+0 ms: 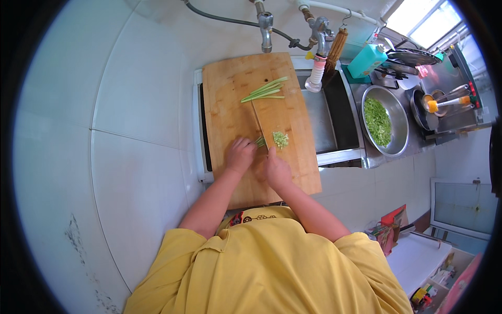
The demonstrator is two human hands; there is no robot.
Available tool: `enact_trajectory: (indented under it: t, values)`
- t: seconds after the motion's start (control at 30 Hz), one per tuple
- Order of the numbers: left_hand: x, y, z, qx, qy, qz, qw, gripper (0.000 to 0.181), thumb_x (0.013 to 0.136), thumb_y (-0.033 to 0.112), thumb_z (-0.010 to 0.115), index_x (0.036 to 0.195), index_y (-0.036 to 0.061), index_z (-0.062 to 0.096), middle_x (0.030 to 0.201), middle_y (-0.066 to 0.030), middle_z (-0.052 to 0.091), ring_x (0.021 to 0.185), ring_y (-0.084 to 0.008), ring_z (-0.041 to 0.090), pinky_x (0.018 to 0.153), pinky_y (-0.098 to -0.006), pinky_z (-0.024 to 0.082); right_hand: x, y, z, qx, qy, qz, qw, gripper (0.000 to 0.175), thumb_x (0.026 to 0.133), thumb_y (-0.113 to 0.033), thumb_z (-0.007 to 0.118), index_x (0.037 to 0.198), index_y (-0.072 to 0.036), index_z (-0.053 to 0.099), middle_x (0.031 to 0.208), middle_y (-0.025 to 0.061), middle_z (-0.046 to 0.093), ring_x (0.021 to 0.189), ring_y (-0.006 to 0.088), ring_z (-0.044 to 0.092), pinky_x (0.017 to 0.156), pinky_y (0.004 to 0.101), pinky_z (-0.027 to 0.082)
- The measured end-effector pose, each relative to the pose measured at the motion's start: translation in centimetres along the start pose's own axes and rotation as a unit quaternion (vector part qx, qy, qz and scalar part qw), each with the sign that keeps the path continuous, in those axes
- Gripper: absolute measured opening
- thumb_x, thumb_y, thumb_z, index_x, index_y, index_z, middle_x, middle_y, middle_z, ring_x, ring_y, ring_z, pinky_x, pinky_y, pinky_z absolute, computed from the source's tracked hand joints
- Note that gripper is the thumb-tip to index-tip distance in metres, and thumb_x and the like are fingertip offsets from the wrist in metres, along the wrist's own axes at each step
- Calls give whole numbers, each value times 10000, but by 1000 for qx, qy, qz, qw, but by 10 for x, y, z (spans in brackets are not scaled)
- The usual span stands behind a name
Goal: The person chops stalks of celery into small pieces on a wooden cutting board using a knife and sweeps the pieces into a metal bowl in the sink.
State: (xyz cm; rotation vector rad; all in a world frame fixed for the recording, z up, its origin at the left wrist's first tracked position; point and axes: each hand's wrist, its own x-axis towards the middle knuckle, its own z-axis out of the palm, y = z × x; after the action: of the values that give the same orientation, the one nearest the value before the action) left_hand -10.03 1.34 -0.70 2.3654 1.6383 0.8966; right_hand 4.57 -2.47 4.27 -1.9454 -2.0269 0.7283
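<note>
My right hand (277, 171) grips the handle of a kitchen knife (259, 123), whose blade stands edge-down on a wooden cutting board (231, 98). Just left of the blade, my left hand (240, 154) holds a bunch of thin green stalks (259, 141) against the board, their ends meeting the knife. To the blade's right lies a small heap of chopped pale-green pieces (280, 139). Farther up the board rest several long green stalks (264, 91), untouched by either hand. My fingers cover part of the held bunch and the knife's handle.
A metal sink (321, 117) adjoins the board's right side, below a tap with a ribbed hose (316, 72). Beyond it stands a steel bowl (399, 129) of chopped greens (377, 122). A turquoise bottle (367, 62) and a pan with utensils (417, 112) are farther right. A tiled wall (137, 98) borders the left.
</note>
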Motion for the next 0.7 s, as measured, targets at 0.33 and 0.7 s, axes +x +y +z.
enact_trajectory:
  t: [0.33, 0.7]
  values:
    - [-6, 2, -2, -35, 13, -45, 998, 93, 723, 77, 678, 815, 86, 664, 859, -42, 631, 843, -242, 595, 735, -351, 505, -3, 12, -4, 79, 52, 51, 994, 302, 901, -272, 545, 1035, -25, 435, 675, 260, 606, 634, 448, 599, 561, 533, 464]
    - [-5, 1, -1, -19, 26, -41, 999, 111, 714, 75, 690, 822, 89, 669, 859, -28, 664, 828, -219, 606, 725, -323, 511, -2, 5, -11, 15, 47, 23, 999, 277, 895, -272, 551, 903, -11, 459, 635, 213, 614, 583, 390, 616, 543, 486, 482]
